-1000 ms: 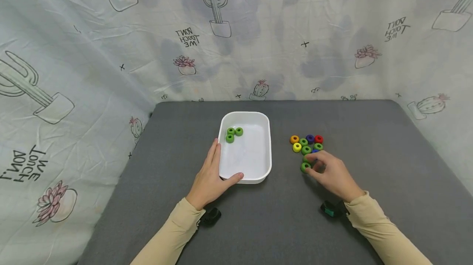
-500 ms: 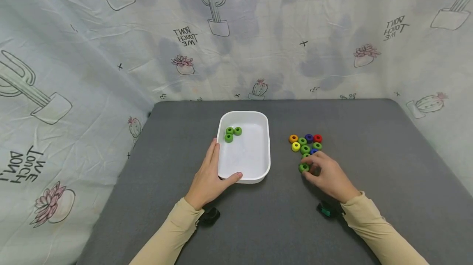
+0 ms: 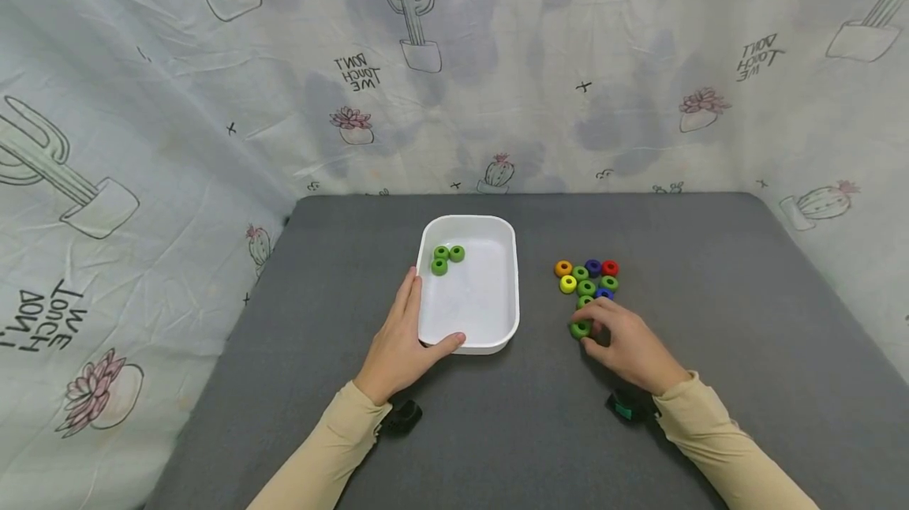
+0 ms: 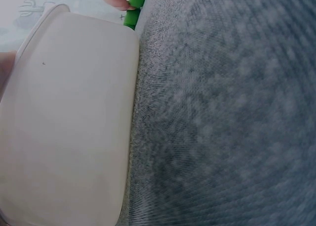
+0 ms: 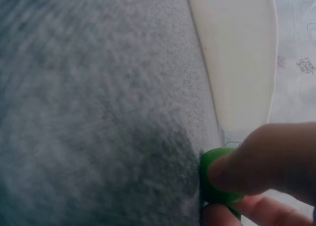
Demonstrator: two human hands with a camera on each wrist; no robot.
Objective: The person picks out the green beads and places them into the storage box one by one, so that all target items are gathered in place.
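Head view: pinching a green ring bead (image 3: 578, 331) between thumb and fingers of the right hand (image 3: 628, 343), at the near end of the multicoloured bead cluster (image 3: 586, 294) on the gray tabletop (image 3: 511, 431); resting the left hand (image 3: 396, 348), fingers extended, against the left side of the white tray (image 3: 470, 301), with three green beads (image 3: 439, 270) in its far-left part.

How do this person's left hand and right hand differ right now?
The left hand rests against the white tray, while the right hand pinches a green ring. The left hand's fingers are straight; the right hand's are bent. Both are bare and come out of beige sleeves.
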